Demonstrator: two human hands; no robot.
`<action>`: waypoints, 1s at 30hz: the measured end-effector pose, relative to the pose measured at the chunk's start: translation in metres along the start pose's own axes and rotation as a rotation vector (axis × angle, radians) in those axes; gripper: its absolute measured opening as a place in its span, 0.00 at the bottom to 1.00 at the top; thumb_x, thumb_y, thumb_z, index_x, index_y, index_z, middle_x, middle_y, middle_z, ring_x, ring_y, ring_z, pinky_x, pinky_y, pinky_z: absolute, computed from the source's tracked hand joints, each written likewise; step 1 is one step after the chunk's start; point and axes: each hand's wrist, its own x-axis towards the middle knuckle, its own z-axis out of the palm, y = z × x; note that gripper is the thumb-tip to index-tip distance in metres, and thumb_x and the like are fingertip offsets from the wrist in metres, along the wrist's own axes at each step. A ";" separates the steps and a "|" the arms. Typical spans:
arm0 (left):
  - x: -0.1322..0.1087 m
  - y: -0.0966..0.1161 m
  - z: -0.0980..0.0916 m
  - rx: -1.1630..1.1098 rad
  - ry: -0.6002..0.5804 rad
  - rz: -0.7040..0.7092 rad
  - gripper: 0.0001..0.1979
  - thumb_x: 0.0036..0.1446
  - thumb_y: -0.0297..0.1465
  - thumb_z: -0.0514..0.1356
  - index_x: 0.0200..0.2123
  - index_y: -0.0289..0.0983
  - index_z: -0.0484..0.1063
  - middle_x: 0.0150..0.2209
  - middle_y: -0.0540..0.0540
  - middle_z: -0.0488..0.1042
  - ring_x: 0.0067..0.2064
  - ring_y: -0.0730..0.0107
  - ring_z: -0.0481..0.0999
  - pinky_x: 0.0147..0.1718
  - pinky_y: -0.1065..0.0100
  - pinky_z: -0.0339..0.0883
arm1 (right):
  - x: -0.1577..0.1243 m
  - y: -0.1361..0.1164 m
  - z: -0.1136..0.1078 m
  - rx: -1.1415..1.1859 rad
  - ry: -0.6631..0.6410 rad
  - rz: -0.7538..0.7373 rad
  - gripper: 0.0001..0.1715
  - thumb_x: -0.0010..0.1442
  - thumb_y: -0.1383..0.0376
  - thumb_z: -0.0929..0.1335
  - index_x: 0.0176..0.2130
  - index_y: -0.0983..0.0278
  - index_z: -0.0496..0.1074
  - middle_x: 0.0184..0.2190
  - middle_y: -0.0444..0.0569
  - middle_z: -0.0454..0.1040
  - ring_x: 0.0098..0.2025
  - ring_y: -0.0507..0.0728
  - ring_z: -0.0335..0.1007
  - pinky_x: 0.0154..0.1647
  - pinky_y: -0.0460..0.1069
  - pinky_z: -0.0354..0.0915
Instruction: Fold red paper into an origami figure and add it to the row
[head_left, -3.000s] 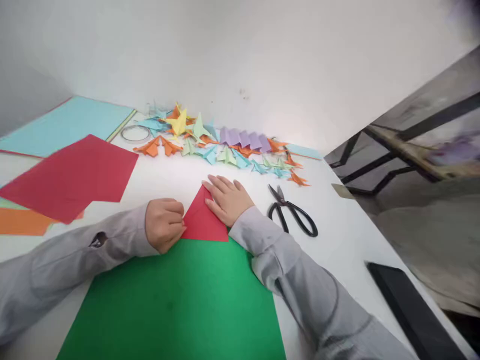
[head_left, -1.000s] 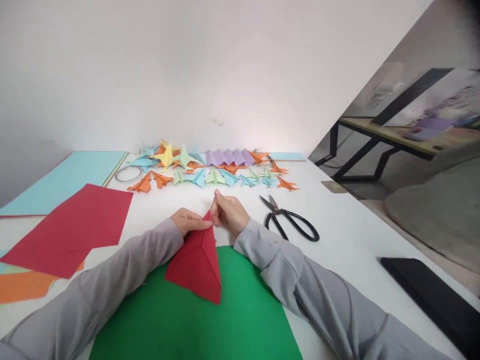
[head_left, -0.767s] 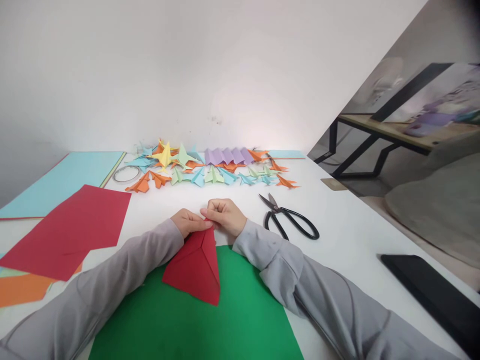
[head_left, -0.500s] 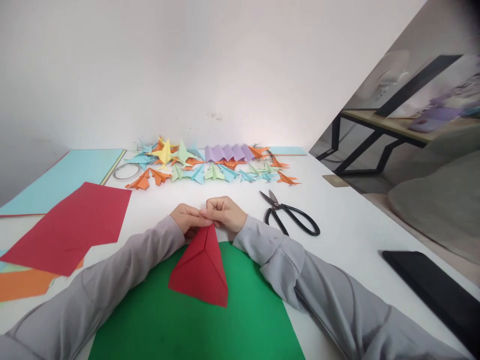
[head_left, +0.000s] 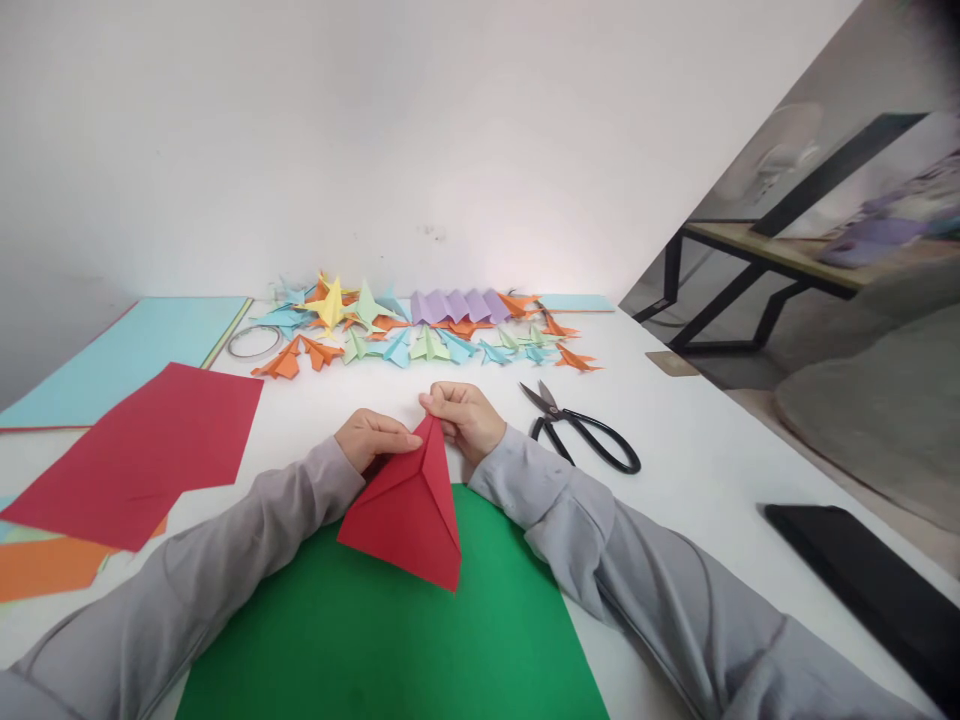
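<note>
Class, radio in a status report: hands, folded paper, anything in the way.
Left hand, right hand: both gripping folded red paper triangle near its tip. Lower edge over green paper sheet. Black scissors off right, apart.

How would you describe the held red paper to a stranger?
Find the big green sheet nearest the person. Over its far edge, the left hand and right hand hold the folded red paper. Unlike the flat red sheet to the left, it is a creased triangle.
</note>
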 end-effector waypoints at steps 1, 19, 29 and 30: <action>-0.001 0.001 -0.001 0.002 -0.005 -0.007 0.11 0.30 0.32 0.69 0.18 0.30 0.75 0.15 0.46 0.73 0.17 0.74 0.68 0.18 0.71 0.56 | 0.000 0.000 -0.001 0.019 -0.004 0.010 0.26 0.39 0.55 0.73 0.15 0.63 0.55 0.05 0.33 0.52 0.09 0.43 0.40 0.12 0.43 0.34; -0.013 0.004 -0.020 0.236 -0.445 0.067 0.19 0.42 0.39 0.64 0.09 0.35 0.64 0.06 0.49 0.62 0.08 0.81 0.52 0.11 0.72 0.39 | 0.002 -0.005 -0.016 0.281 0.061 0.031 0.28 0.41 0.57 0.73 0.13 0.63 0.51 0.06 0.35 0.51 0.10 0.44 0.43 0.12 0.44 0.39; -0.014 0.007 -0.027 0.205 -0.496 0.027 0.20 0.42 0.38 0.65 0.08 0.35 0.63 0.05 0.50 0.61 0.07 0.80 0.56 0.08 0.74 0.43 | 0.000 -0.004 -0.017 0.315 0.016 0.028 0.27 0.41 0.59 0.74 0.13 0.63 0.53 0.06 0.35 0.51 0.10 0.44 0.43 0.12 0.44 0.39; -0.013 0.006 -0.027 0.184 -0.511 0.038 0.19 0.42 0.37 0.65 0.09 0.34 0.64 0.05 0.50 0.62 0.08 0.79 0.57 0.08 0.75 0.45 | 0.000 -0.004 -0.017 0.323 0.017 0.026 0.27 0.41 0.59 0.74 0.13 0.63 0.53 0.06 0.35 0.52 0.10 0.44 0.43 0.12 0.44 0.39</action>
